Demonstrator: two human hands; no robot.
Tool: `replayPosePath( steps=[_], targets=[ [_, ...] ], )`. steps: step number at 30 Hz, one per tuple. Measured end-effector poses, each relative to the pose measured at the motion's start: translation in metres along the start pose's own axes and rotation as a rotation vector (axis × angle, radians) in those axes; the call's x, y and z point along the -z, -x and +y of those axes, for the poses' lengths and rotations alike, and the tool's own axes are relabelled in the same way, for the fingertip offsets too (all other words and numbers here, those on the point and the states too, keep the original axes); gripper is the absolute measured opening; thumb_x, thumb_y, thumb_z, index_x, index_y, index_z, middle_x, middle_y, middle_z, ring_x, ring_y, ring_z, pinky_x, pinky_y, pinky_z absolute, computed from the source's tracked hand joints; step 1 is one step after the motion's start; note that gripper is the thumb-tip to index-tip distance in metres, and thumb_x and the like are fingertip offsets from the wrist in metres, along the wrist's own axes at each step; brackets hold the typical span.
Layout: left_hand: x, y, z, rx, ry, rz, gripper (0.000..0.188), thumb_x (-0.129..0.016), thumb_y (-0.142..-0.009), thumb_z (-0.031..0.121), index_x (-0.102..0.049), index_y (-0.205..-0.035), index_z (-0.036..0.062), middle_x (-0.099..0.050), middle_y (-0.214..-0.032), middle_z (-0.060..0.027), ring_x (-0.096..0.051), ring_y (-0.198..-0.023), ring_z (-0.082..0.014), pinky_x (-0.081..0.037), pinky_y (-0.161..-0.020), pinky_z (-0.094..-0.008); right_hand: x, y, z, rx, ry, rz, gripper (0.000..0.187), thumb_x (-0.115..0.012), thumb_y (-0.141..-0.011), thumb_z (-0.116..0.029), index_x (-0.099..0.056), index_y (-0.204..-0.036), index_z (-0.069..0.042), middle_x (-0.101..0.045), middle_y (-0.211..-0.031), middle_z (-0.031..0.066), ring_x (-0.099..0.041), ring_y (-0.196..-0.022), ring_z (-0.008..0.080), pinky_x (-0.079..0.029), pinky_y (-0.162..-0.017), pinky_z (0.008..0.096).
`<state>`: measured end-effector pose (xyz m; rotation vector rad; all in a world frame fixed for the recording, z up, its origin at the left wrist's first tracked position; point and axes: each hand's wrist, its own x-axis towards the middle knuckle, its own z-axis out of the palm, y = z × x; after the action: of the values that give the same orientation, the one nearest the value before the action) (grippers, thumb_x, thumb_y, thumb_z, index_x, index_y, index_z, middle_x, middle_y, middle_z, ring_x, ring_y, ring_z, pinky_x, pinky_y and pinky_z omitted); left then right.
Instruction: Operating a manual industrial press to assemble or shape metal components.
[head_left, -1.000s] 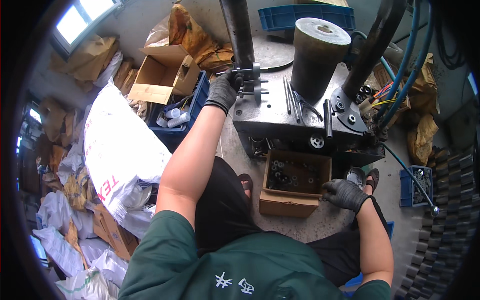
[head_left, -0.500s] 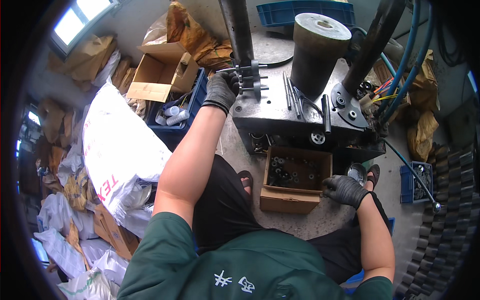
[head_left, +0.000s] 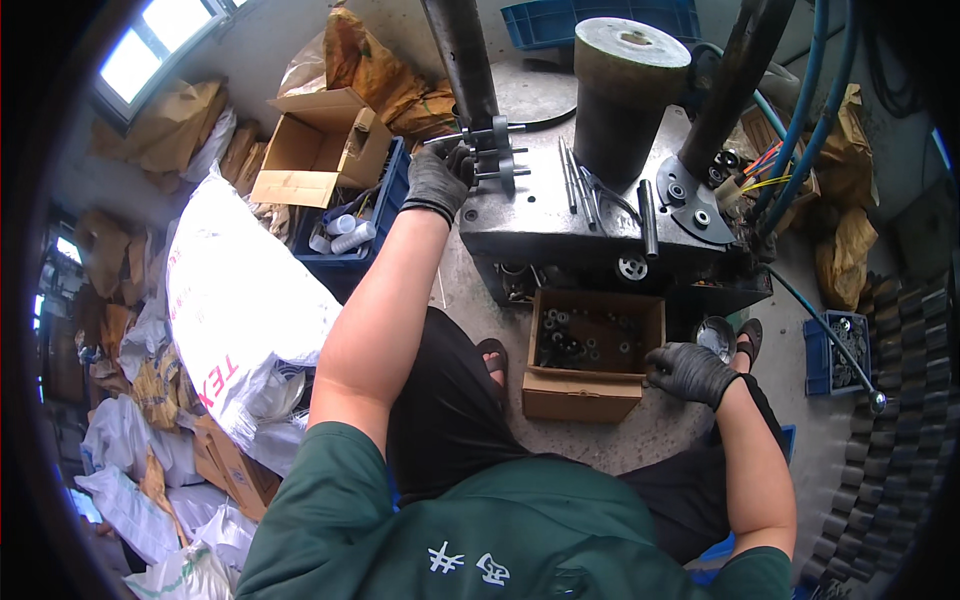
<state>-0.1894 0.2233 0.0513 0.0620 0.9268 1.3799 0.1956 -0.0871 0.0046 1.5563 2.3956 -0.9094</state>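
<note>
So the person was sitting right up against the steel press bed (head_left: 560, 225), both hands in dark gloves. The left hand (head_left: 437, 180) was up at the bed's left edge, fingers curled shut around a small metal fixture with cross pins (head_left: 495, 150) clamped to the upright column (head_left: 462, 60); the pins ran sideways, left to right. The right hand (head_left: 690, 372) was way lower, resting at the right edge of the open cardboard box of small metal rings (head_left: 590, 345) on the floor (fingers loosely bent; couldn't tell whether it had a ring in it). So the fixture sat up and to the left of that hand, the left one much nearer. Big dark cylinder (head_left: 625, 95) stood toward the bed's back edge.
</note>
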Motion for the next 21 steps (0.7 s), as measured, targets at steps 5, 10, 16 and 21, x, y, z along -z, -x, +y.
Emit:
replayPosePath(
  steps=[5,10,16,21],
  targets=[
    [0.009,0.006,0.004,0.047,-0.005,-0.039,0.019,-0.052,-0.096,0.020,-0.055,-0.078,0.0144,-0.058,-0.065,0.0011,-0.054,-0.051,-0.0143,-0.044,-0.045,-0.0285,0.001,0.001,-0.002,-0.010,0.002,-0.003,0.039,-0.061,-0.092,-0.033,-0.068,-0.118,-0.004,-0.070,-0.110,0.0202,-0.067,-0.106,0.0383,-0.053,-0.093,0.0475],
    [0.007,0.001,-0.001,-0.004,0.009,-0.083,0.016,-0.053,-0.095,0.017,-0.063,-0.083,0.0122,-0.062,-0.068,0.0004,-0.057,-0.054,-0.0159,-0.045,-0.047,-0.0284,0.002,0.002,-0.002,-0.019,0.006,-0.008,0.039,-0.061,-0.092,-0.033,-0.068,-0.116,-0.003,-0.070,-0.109,0.0203,-0.066,-0.106,0.0379,-0.053,-0.093,0.0475],
    [-0.006,0.031,-0.012,-0.177,-0.218,-0.156,0.012,-0.057,-0.096,0.016,-0.066,-0.093,0.0082,-0.067,-0.076,-0.0033,-0.063,-0.061,-0.0167,-0.050,-0.052,-0.0285,0.002,0.004,-0.002,-0.030,-0.002,0.005,0.036,-0.061,-0.092,-0.033,-0.069,-0.112,-0.004,-0.070,-0.108,0.0197,-0.067,-0.104,0.0382,-0.053,-0.092,0.0478],
    [-0.015,0.063,-0.035,-0.553,-0.814,-0.517,0.020,-0.059,-0.101,0.018,-0.063,-0.114,0.0030,-0.068,-0.088,-0.0079,-0.065,-0.073,-0.0150,-0.055,-0.064,-0.0292,0.011,0.002,-0.008,0.004,-0.035,0.107,0.035,-0.062,-0.091,-0.031,-0.069,-0.112,-0.003,-0.070,-0.107,0.0193,-0.067,-0.102,0.0384,-0.054,-0.091,0.0473]
  ],
)
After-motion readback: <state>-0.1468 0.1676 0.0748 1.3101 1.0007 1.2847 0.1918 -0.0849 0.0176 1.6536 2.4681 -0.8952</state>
